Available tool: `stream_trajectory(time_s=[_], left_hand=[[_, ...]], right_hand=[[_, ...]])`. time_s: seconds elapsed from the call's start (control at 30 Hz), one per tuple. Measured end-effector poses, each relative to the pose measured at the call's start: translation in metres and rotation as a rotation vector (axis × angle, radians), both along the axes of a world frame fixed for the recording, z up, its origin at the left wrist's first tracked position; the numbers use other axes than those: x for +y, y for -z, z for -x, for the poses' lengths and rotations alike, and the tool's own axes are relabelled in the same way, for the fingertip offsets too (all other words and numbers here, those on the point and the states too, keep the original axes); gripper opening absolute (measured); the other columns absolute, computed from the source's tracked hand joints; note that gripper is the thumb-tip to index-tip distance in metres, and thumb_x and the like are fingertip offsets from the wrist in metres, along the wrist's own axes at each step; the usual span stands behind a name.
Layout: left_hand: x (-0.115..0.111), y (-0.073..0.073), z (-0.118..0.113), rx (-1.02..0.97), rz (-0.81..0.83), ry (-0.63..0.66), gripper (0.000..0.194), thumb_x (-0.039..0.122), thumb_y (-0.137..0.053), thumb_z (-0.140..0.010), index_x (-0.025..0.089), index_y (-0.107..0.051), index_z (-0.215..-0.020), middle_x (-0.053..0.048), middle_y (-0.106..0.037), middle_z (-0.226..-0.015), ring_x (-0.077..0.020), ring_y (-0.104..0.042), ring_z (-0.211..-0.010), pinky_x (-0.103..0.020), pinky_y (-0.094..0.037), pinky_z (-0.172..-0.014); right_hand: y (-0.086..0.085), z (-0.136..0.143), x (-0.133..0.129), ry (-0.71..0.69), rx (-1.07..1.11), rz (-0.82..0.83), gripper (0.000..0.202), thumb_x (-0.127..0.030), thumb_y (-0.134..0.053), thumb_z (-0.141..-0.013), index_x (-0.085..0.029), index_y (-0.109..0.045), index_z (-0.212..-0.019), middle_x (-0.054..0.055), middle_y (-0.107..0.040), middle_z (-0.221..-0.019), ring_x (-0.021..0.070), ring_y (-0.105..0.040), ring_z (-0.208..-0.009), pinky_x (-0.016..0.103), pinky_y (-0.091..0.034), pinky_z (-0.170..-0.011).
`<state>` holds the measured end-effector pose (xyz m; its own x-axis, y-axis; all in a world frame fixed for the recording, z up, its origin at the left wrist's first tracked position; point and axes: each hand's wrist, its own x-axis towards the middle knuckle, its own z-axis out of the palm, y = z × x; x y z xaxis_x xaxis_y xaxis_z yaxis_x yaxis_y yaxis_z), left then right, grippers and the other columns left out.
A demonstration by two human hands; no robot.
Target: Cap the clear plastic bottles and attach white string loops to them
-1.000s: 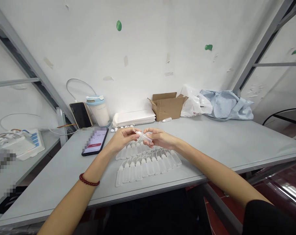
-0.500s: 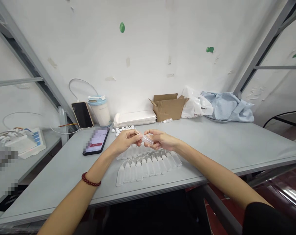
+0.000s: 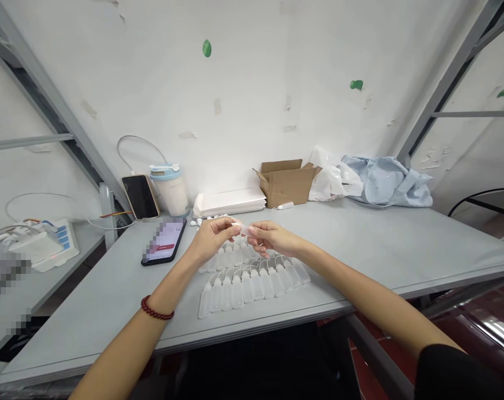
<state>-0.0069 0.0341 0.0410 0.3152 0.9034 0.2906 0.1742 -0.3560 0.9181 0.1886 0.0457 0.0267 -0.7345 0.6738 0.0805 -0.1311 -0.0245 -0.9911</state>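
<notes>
Above the table's middle, my hands meet at a small translucent plastic bottle (image 3: 245,229). My right hand (image 3: 272,235) has its fingers closed round the body and covers much of it. At the other end, my left hand (image 3: 214,239) pinches a small white cap (image 3: 236,224) at the bottle's neck; whether it is seated I cannot tell. Below them lies a neat row of similar bottles (image 3: 252,284) with thin curved tubes at their tops. A second row (image 3: 227,258) behind it is partly hidden by my hands. Loose white caps (image 3: 193,221) lie beyond my left hand.
Left of my hands lies a phone (image 3: 164,241); another phone (image 3: 140,197) leans near a blue-lidded cup (image 3: 169,189). Along the wall are stacked white sheets (image 3: 231,201), an open cardboard box (image 3: 289,186), a white plastic bag (image 3: 333,178), blue cloth (image 3: 385,180) and a single bottle (image 3: 285,205).
My hands have drawn closer together round the bottle, and the right fingers now cover more of its body. The rows on the table have not moved.
</notes>
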Motion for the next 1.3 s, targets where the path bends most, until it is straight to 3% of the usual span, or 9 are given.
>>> stream_trajectory(time_s=[0.2, 0.4, 0.63, 0.73, 0.87, 1.0, 1.1, 1.2, 1.3], left_hand=[[0.000, -0.004, 0.001, 0.058, 0.015, 0.006, 0.030, 0.043, -0.068, -0.071, 0.016, -0.067, -0.083, -0.007, -0.065, -0.102, -0.0166, -0.059, -0.079, -0.028, -0.052, -0.065], [-0.001, -0.005, 0.001, 0.056, 0.020, -0.066, 0.031, 0.045, -0.065, -0.072, 0.015, -0.065, -0.075, -0.003, -0.062, -0.074, -0.0150, -0.056, -0.070, -0.027, -0.051, -0.060], [-0.003, -0.011, 0.005, 0.169, -0.040, -0.031, 0.029, 0.041, -0.068, -0.071, 0.016, -0.066, -0.086, -0.005, -0.065, -0.089, -0.0172, -0.059, -0.080, -0.030, -0.051, -0.071], [-0.004, -0.012, 0.003, 0.171, 0.013, -0.059, 0.032, 0.046, -0.066, -0.071, 0.015, -0.066, -0.080, -0.004, -0.064, -0.077, -0.0155, -0.058, -0.068, -0.029, -0.052, -0.063], [-0.005, -0.012, -0.001, 0.167, 0.099, -0.065, 0.036, 0.049, -0.069, -0.067, 0.014, -0.061, -0.060, -0.001, -0.058, -0.060, -0.0129, -0.054, -0.056, -0.027, -0.049, -0.055], [-0.005, -0.010, -0.003, 0.051, 0.159, -0.095, 0.035, 0.048, -0.071, -0.064, 0.014, -0.062, -0.062, -0.002, -0.058, -0.061, -0.0125, -0.053, -0.057, -0.026, -0.047, -0.053], [-0.005, -0.008, -0.003, 0.013, 0.194, -0.065, 0.035, 0.048, -0.070, -0.066, 0.014, -0.062, -0.064, -0.003, -0.059, -0.063, -0.0129, -0.054, -0.058, -0.026, -0.047, -0.054], [-0.005, -0.008, -0.002, 0.060, 0.137, -0.038, 0.032, 0.045, -0.070, -0.067, 0.014, -0.064, -0.070, -0.003, -0.060, -0.063, -0.0138, -0.055, -0.059, -0.027, -0.047, -0.055], [-0.006, -0.005, -0.003, 0.154, -0.028, -0.084, 0.028, 0.042, -0.068, -0.070, 0.015, -0.066, -0.078, -0.004, -0.064, -0.070, -0.0150, -0.056, -0.063, -0.028, -0.047, -0.060]], right_hand=[[-0.003, 0.000, 0.000, -0.005, -0.017, 0.017, 0.036, -0.050, -0.055, -0.083, -0.015, -0.048, -0.075, -0.006, -0.034, -0.063, 0.0039, -0.030, -0.045, 0.021, -0.030, -0.042], [-0.004, 0.000, -0.002, 0.054, -0.054, -0.054, 0.037, -0.050, -0.052, -0.085, -0.015, -0.048, -0.074, -0.006, -0.033, -0.063, 0.0044, -0.029, -0.046, 0.022, -0.028, -0.045], [-0.007, 0.000, -0.002, 0.079, -0.091, -0.064, 0.038, -0.052, -0.048, -0.086, -0.015, -0.048, -0.073, -0.008, -0.021, -0.058, 0.0047, -0.019, -0.045, 0.022, -0.021, -0.044], [-0.006, 0.002, -0.001, 0.115, -0.103, -0.119, 0.040, -0.054, -0.048, -0.085, -0.017, -0.045, -0.070, -0.008, -0.020, -0.057, 0.0053, -0.020, -0.045, 0.022, -0.021, -0.044], [-0.001, 0.004, 0.001, 0.210, -0.149, -0.217, 0.041, -0.056, -0.048, -0.083, -0.017, -0.044, -0.069, -0.008, -0.025, -0.056, 0.0055, -0.025, -0.045, 0.021, -0.023, -0.042], [-0.001, 0.004, -0.001, 0.343, -0.228, -0.378, 0.038, -0.053, -0.051, -0.083, -0.015, -0.053, -0.079, -0.005, -0.040, -0.058, 0.0069, -0.035, -0.049, 0.021, -0.027, -0.045], [-0.003, 0.003, -0.003, 0.397, -0.244, -0.453, 0.039, -0.051, -0.051, -0.083, -0.013, -0.058, -0.087, -0.004, -0.043, -0.059, 0.0079, -0.037, -0.051, 0.022, -0.027, -0.047], [-0.003, 0.002, -0.003, 0.403, -0.241, -0.452, 0.039, -0.052, -0.050, -0.083, -0.014, -0.058, -0.087, -0.004, -0.040, -0.058, 0.0078, -0.036, -0.051, 0.022, -0.027, -0.048], [-0.001, 0.001, 0.001, 0.362, -0.192, -0.359, 0.037, -0.052, -0.050, -0.083, -0.015, -0.055, -0.080, -0.006, -0.035, -0.058, 0.0070, -0.034, -0.048, 0.022, -0.027, -0.046]])
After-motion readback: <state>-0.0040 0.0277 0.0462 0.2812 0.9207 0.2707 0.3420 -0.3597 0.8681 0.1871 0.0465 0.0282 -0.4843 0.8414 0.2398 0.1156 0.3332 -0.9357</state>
